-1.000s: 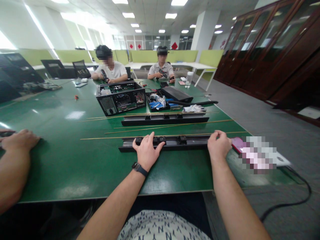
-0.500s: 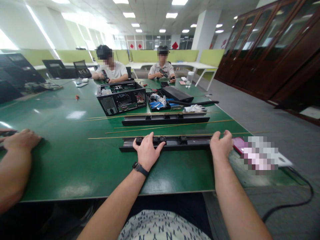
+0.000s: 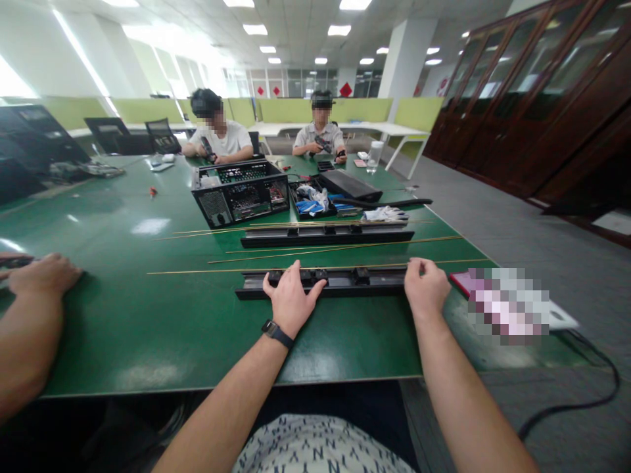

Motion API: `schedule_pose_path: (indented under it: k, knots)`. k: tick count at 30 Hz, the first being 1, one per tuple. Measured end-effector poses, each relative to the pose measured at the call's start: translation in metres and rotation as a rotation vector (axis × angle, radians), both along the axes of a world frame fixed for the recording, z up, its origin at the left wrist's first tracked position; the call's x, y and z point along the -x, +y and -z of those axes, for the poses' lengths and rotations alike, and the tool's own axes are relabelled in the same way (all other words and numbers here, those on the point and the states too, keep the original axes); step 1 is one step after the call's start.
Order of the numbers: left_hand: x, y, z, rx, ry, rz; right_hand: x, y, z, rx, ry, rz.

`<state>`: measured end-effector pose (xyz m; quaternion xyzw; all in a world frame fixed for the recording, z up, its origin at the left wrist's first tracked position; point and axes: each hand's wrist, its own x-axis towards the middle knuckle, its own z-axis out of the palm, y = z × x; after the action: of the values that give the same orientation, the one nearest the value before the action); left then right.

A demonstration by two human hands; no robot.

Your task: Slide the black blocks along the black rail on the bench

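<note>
A long black rail (image 3: pixel 382 290) with a grey channel lies crosswise in front of me. Small black blocks sit in it, one of them a black block (image 3: pixel 361 275) right of centre. My left hand (image 3: pixel 292 299), a dark watch at its wrist, presses down over the rail, thumb and fingers spread across the blocks and holding it; the fingertips are partly hidden. At the rail's right end, my right hand (image 3: pixel 424 284) pinches a thin brass-coloured rod (image 3: pixel 197 272). That rod runs along the rail's far edge and sticks out well past its left end.
Behind lies a second black rail (image 3: pixel 325 239) among more thin rods. Farther back are an open computer case (image 3: pixel 241 197), a tray of blue-white gloves (image 3: pixel 311 200) and a glass (image 3: pixel 374 157). A pink phone (image 3: pixel 461 281) is at right. A co-worker's hand (image 3: pixel 46 274) rests at left; two people sit opposite.
My right hand has moved left and its fingers have closed together. The rod has slid left, its free end reaching farther past the rail. My left hand stays put.
</note>
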<state>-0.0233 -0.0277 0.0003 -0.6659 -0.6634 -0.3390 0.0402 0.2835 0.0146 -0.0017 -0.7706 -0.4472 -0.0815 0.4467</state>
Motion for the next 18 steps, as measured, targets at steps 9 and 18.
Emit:
schedule_pose_path:
  k: [9, 18]
  knots:
    - [0.001, 0.001, 0.001, 0.007, 0.018, -0.009, 0.027, -0.006, 0.000, -0.039, -0.145, -0.182]
    - [0.000, 0.000, 0.001, 0.014, -0.001, 0.013, 0.033, -0.010, -0.001, -0.096, -0.195, -0.314]
